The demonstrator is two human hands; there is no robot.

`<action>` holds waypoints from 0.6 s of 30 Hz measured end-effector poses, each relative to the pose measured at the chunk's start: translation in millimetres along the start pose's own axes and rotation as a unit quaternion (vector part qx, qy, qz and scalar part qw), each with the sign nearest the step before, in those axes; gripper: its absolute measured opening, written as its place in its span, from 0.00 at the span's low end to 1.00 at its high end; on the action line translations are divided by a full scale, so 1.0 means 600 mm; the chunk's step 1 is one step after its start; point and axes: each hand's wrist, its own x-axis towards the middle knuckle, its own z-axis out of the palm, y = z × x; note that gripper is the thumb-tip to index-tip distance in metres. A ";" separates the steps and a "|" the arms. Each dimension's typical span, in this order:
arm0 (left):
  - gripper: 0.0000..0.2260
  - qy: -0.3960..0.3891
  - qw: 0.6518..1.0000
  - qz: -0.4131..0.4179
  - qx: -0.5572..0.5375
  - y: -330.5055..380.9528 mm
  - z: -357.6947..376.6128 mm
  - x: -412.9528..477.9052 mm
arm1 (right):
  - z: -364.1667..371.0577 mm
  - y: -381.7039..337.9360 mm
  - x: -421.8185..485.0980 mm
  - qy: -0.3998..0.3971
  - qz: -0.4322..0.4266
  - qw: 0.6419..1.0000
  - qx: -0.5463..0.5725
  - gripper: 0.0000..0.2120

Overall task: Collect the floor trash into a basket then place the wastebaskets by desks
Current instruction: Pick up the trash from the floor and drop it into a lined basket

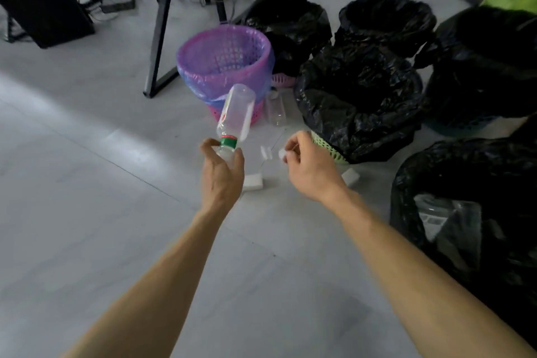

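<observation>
Now, bottle (pixel 236 113) neck between fingers (pixel 240 157) and thumb, left hand (pixel 222 174).

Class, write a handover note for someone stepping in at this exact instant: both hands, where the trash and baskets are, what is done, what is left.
Left hand grips the held clear bottle near its cap, base pointing toward the purple-lined basket.
Right hand pinches a small white scrap.
On the floor: a white foam block, a second foam block, and a loose clear bottle beside the purple-lined basket.
Done: the nearest black-lined basket already holds clear packaging.
Left: bin both held items, collect the floor pieces, and carry the baskets to desks.
</observation>
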 end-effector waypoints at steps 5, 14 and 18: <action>0.12 0.020 0.981 0.149 -0.126 0.195 0.011 -0.019 | -0.216 -0.016 -0.016 0.150 -0.006 0.987 0.051 0.02; 0.13 -0.107 0.943 0.278 -0.147 0.360 0.088 -0.145 | -0.431 0.148 -0.124 0.207 0.164 0.965 0.003 0.04; 0.16 -0.201 0.921 0.324 -0.073 0.383 0.142 -0.196 | -0.464 0.209 -0.174 0.087 0.238 0.966 -0.055 0.06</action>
